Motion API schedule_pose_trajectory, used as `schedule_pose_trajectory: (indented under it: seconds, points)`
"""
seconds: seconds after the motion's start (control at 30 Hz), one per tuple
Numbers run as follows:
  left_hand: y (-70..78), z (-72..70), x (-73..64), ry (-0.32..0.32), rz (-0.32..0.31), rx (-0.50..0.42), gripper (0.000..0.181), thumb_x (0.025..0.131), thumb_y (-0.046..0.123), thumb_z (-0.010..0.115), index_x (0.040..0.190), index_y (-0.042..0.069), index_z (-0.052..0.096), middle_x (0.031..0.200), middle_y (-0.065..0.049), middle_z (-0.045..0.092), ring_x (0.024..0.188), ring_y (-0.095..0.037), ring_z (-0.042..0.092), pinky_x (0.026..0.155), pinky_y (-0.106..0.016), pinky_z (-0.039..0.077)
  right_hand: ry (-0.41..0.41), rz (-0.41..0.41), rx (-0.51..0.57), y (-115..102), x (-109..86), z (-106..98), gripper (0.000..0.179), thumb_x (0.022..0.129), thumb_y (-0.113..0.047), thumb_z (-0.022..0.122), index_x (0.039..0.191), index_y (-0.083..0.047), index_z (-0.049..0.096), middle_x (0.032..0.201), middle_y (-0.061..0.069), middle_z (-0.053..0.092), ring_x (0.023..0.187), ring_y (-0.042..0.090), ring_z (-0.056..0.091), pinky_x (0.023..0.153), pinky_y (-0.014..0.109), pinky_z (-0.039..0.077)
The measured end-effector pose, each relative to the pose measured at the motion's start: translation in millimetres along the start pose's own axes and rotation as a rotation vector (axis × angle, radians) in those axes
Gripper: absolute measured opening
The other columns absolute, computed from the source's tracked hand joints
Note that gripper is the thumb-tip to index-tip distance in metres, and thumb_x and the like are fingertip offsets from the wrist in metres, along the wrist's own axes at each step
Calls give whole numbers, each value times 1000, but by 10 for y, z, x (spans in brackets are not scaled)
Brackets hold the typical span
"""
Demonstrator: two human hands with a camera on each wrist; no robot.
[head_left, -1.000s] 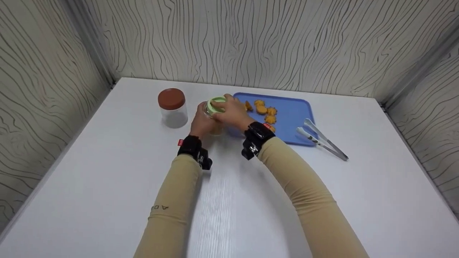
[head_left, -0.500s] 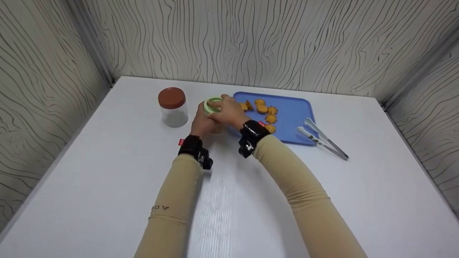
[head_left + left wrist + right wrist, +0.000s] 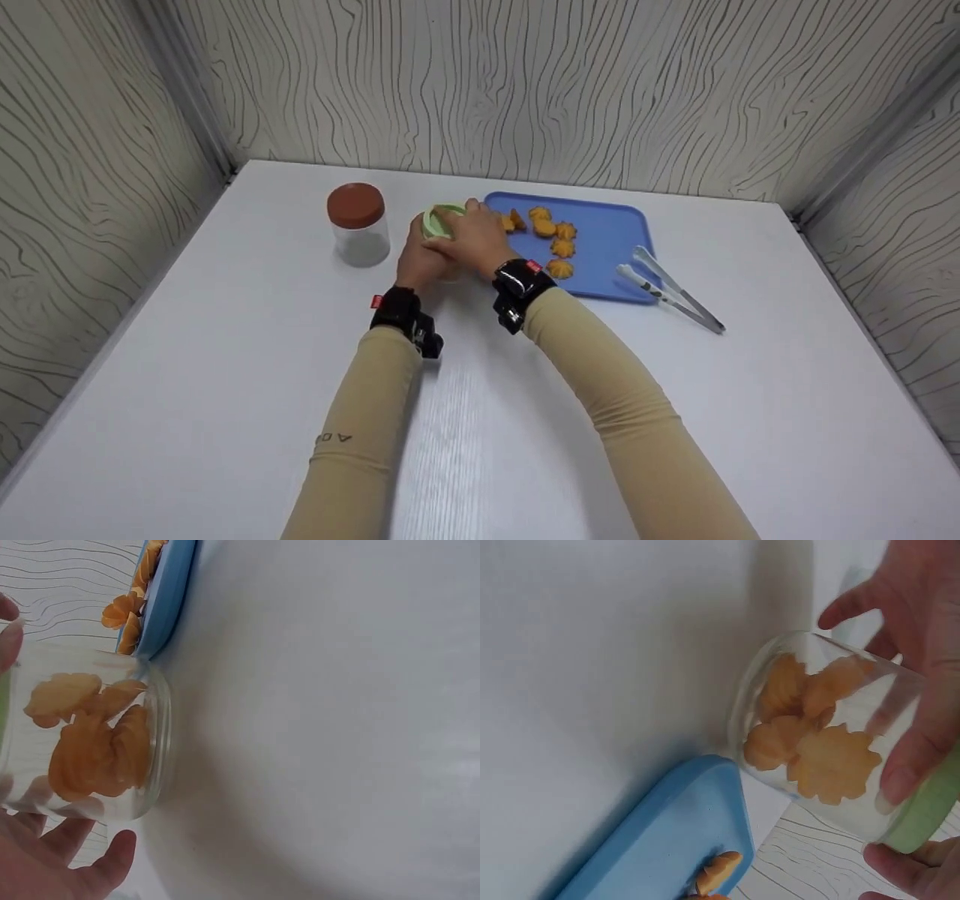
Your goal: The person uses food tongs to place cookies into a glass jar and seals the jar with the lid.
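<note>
A clear jar (image 3: pixel 163 731) stands on the table near the tray's left end, holding several flower-shaped cookies (image 3: pixel 834 761). My left hand (image 3: pixel 421 259) grips its side, with the fingers and thumb around the wall in the right wrist view. The green lid (image 3: pixel 442 223) is at the jar's mouth, and my right hand (image 3: pixel 478 238) grips it by the edge. In the head view both hands cover most of the jar. Left of them is a second clear jar (image 3: pixel 363 246) topped by a red-brown lid (image 3: pixel 355 205).
A blue tray (image 3: pixel 611 232) lies right of the hands, bearing several more cookies (image 3: pixel 562 248). Metal tongs (image 3: pixel 679 294) with pale tips rest across its right front edge onto the white table (image 3: pixel 225 352). Wood-grain-patterned panels (image 3: pixel 495 90) stand behind and at both sides.
My right hand and wrist have turned and shifted left with the green lid, uncovering a cookie at the tray's front. My left hand stays almost in place on the jar.
</note>
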State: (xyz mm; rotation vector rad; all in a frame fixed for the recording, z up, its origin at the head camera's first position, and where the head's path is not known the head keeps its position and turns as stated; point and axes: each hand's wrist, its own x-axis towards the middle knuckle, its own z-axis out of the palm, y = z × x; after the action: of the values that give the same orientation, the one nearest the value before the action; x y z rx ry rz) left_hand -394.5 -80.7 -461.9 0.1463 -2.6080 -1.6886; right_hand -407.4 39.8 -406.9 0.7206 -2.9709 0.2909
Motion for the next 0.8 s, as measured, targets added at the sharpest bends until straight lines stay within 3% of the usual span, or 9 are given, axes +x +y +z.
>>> schedule_pose_trajectory:
  seconds: [0.23, 0.37, 0.5, 0.6, 0.8]
  points:
    - [-29, 2, -14, -9, 15, -6, 98, 85, 28, 78, 158, 8, 17, 159, -13, 34, 144, -24, 37, 120, -38, 29, -51, -24, -43, -6, 9, -64, 74, 94, -69, 49, 150, -20, 48, 120, 24, 58, 109, 37, 56, 94, 52, 47]
    - [-29, 0, -6, -8, 40, -39, 100, 81, 24, 82, 157, 7, 19, 157, -13, 37, 142, -25, 39, 118, -39, 32, -173, -19, -6, 44, 53, -169, 71, 97, -66, 46, 155, -25, 41, 130, 24, 59, 119, 39, 55, 98, 54, 47]
    - [-19, 0, 9, -12, 43, -35, 101, 80, 25, 83, 157, 7, 19, 157, -13, 36, 142, -25, 39, 117, -39, 33, -245, -9, 31, 76, 101, -222, 68, 98, -60, 49, 156, -25, 37, 149, 20, 45, 128, 39, 50, 101, 54, 46]
    - [-25, 2, 17, -9, 41, -37, 102, 80, 27, 83, 157, 8, 19, 157, -12, 36, 142, -25, 39, 117, -39, 33, -245, -46, 4, 61, 126, -243, 67, 99, -55, 52, 155, -20, 39, 156, 18, 37, 127, 39, 53, 103, 53, 46]
    - [-57, 34, 18, 5, 40, -66, 102, 80, 29, 82, 158, 10, 19, 156, -11, 39, 140, -25, 41, 116, -40, 35, -200, -86, -168, -28, 141, -258, 71, 99, -60, 50, 156, -20, 38, 140, 21, 51, 109, 36, 63, 102, 56, 45]
